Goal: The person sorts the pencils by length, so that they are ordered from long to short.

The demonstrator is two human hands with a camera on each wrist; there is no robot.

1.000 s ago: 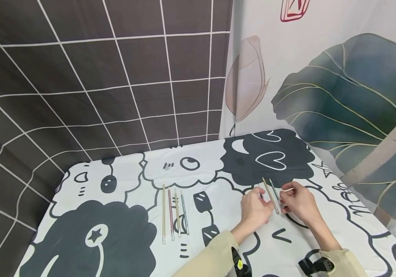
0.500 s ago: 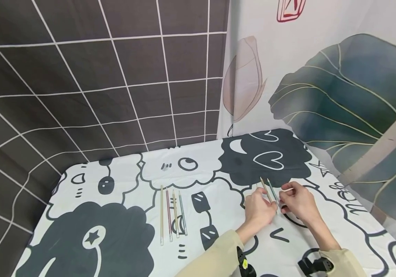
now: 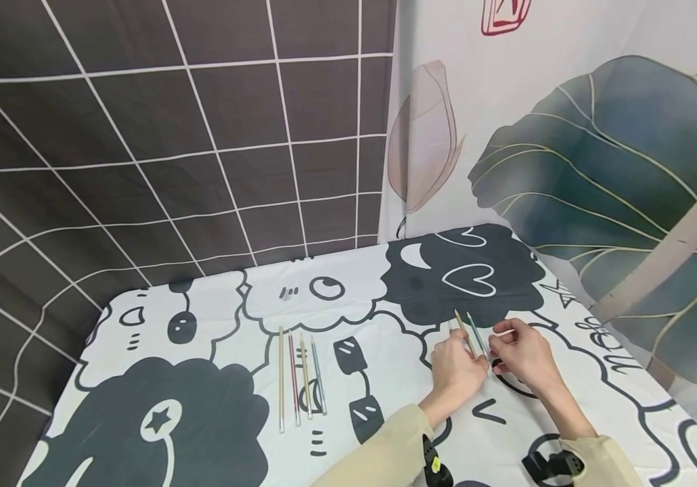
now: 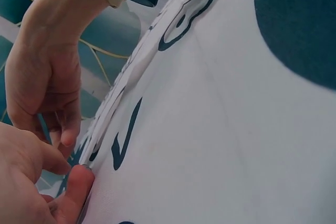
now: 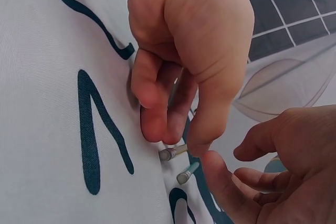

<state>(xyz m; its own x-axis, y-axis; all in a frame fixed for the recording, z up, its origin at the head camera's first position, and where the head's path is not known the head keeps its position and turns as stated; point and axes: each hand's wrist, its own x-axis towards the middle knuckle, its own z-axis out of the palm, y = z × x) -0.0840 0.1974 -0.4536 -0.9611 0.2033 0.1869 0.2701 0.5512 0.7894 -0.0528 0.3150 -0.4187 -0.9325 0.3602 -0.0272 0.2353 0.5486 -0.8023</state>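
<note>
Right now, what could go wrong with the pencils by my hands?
The gold pencil and teal pencil lie close together, so your left hand might nudge both. Your right hand, beside the teal one, might knock it askew. Slender, either could perhaps roll on the cloth.

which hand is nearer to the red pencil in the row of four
Left: in the head view, the left hand is to the right of the red pencil, and the right hand is farther out on that side, beyond the left.
</note>
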